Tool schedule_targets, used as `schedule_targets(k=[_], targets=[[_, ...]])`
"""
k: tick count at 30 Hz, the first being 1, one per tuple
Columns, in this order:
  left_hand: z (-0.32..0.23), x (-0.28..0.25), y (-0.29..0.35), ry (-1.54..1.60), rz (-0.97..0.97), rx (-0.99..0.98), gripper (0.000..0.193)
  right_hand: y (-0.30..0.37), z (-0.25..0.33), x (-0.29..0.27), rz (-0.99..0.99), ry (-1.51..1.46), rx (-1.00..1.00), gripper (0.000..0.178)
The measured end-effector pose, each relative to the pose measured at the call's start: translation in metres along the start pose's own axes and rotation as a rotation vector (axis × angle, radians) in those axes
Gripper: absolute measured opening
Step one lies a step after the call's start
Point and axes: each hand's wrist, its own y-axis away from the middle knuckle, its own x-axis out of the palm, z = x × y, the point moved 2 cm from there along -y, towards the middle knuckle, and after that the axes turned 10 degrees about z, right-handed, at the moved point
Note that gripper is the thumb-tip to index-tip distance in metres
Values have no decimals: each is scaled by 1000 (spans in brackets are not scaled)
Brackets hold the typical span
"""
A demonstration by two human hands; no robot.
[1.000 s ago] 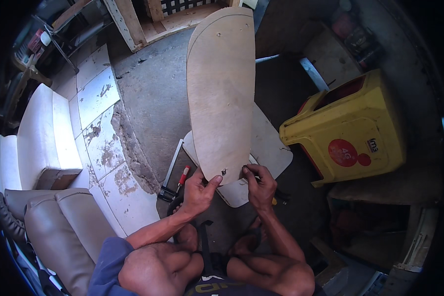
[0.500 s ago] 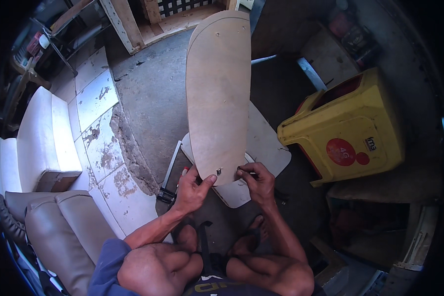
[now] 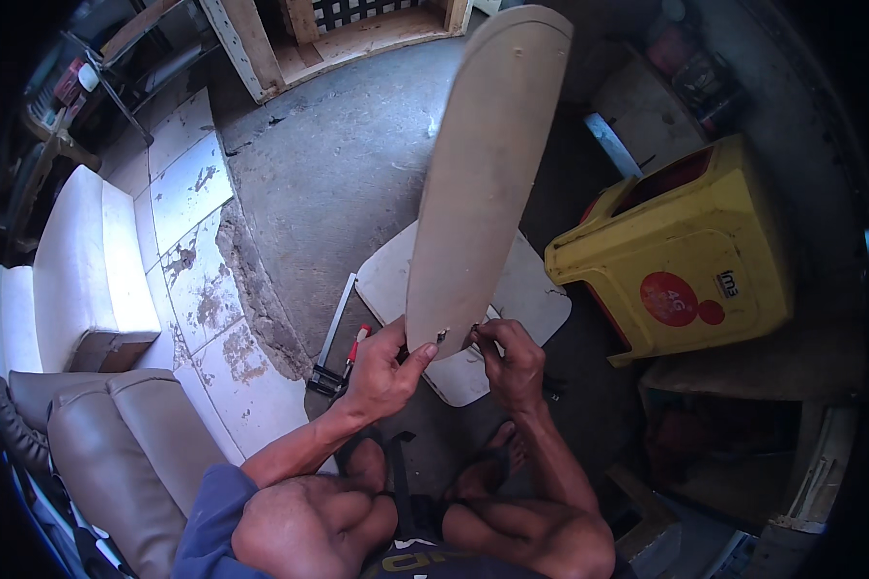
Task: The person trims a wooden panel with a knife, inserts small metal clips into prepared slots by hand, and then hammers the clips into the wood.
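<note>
Board (image 3: 488,183) swung rightward, left fingers (image 3: 418,361) gripping near edge; right fingers (image 3: 492,332) pinched at corner, contents unclear; floor (image 3: 343,183) leftward

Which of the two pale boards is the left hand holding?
The long, narrow board, its near end gripped by the left hand, with the right hand at its edge. The other, a broader board, lies below, in neither hand.

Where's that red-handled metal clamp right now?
In the head view, the clamp lies just left of the person's left hand, beside the broken white floor tiles.
</note>
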Motion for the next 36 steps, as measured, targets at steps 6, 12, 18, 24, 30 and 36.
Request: schedule_targets(k=[6, 12, 18, 24, 30, 36], targets=[[-14, -7, 0, -75, 88, -46, 30, 4, 0, 1, -24, -122, 10, 11], [0, -16, -3, 181, 82, -44, 35, 0, -13, -8, 187, -450, 161, 10], [3, -24, 0, 466, -5, -77, 34, 3, -11, -18, 142, -732, 285, 24], [-3, -21, 3, 387, 0, 39, 33, 7, -8, -14, 84, -1146, 306, 35], [-10, -17, 2, 455, -3, 14, 32, 13, 0, -19, 157, -1090, 209, 39], [-9, -16, 2, 525, -18, 10, 33, 7, 15, -23, 109, -884, 258, 39]])
